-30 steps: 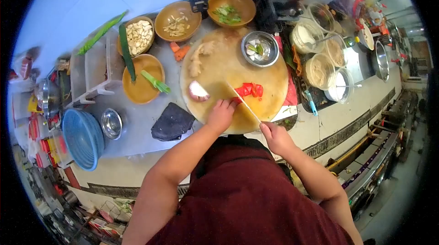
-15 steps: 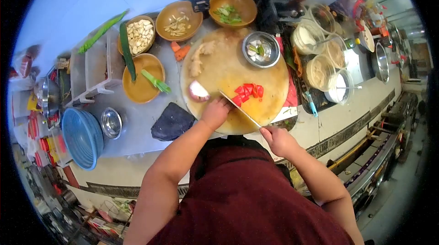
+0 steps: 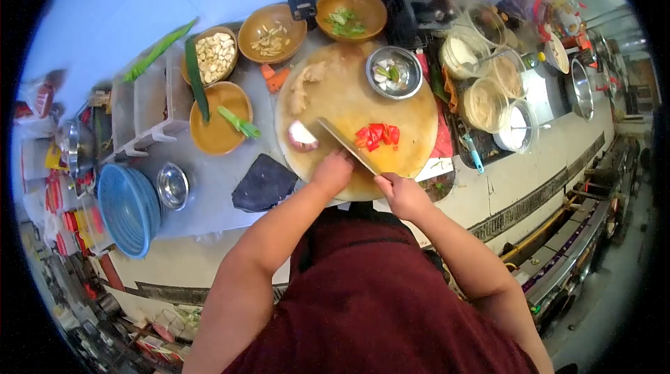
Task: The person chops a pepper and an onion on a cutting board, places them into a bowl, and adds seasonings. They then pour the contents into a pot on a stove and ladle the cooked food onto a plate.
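My right hand (image 3: 403,196) is wrapped round the handle of a kitchen knife. Its blade (image 3: 347,144) slants up and left over a round chopping board (image 3: 412,158). Close against the blade's left side, my left hand (image 3: 333,171) has its fingers curled in; whatever they hold, if anything, is hidden. Cut pieces of red pepper (image 3: 377,135) lie in a small heap to the right of the blade. A piece of purple-skinned onion (image 3: 302,137) and a ginger root (image 3: 301,88) rest at the board's left. On its far right stands a metal bowl (image 3: 393,72) with white and green pieces.
Brown bowls of sliced pieces (image 3: 272,33), greens (image 3: 351,15) and peeled garlic (image 3: 216,55) stand behind. Leek pieces lie across another brown bowl (image 3: 220,138). A dark cloth (image 3: 264,183) and blue basket (image 3: 129,210) are left; tubs (image 3: 485,104) and a blue-handled tool (image 3: 473,154) are right.
The knife and my right hand have shifted left and slightly up. The blade now stands apart from the pepper pieces, which sit bunched to its right. My left hand stays near the blade.
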{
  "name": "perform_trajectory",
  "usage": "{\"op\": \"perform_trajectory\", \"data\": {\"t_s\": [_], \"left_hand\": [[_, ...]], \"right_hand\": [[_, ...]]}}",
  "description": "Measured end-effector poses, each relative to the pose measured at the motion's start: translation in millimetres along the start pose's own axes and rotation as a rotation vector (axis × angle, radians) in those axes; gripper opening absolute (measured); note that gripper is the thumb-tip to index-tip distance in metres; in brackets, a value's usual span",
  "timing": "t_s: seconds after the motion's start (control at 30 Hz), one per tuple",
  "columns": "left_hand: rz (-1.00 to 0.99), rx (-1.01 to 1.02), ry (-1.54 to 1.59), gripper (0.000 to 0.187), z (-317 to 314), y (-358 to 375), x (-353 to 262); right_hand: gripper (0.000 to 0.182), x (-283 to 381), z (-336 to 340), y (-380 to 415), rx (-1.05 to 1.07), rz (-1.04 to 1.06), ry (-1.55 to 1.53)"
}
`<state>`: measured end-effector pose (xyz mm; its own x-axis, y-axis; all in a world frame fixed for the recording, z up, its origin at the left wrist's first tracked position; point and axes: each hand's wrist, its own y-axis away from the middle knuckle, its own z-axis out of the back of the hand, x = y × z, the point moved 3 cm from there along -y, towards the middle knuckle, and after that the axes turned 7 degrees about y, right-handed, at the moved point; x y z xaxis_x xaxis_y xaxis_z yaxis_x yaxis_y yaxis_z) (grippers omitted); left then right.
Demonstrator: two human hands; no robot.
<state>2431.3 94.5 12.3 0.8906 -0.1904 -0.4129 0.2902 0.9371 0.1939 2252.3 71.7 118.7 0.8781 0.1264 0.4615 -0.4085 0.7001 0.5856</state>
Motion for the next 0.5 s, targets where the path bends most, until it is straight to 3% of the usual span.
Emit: {"op": "perform_trajectory", "data": {"t_s": [0.07,0.23,0.3,0.4,0.47,0.5], "left_hand": [[-0.073,-0.179,0.042,0.028,5,6,-10],[0.059,-0.220,0.155,0.029,4,7,-13],[0.076,-0.229,0.151,0.027,-3,4,-8],[0.074,-0.132,0.128,0.024,-34,2,7],[-0.050,-0.362,0.056,0.019,-31,1,14],[-0.058,-0.357,0.056,0.019,-18,1,8]], "right_hand": [[0.052,3,4,-1,-0.028,0.024,-0.056],[0.048,1,17,40,-0.027,-0.053,-0.120],[0.049,-6,5,30,0.031,-0.037,-0.079],[0.051,3,-11,8,-0.055,0.020,-0.092],[0.051,3,-1,0,-0.051,0.031,-0.136],[0.052,1,-1,2,-0.032,0.028,-0.178]]}}
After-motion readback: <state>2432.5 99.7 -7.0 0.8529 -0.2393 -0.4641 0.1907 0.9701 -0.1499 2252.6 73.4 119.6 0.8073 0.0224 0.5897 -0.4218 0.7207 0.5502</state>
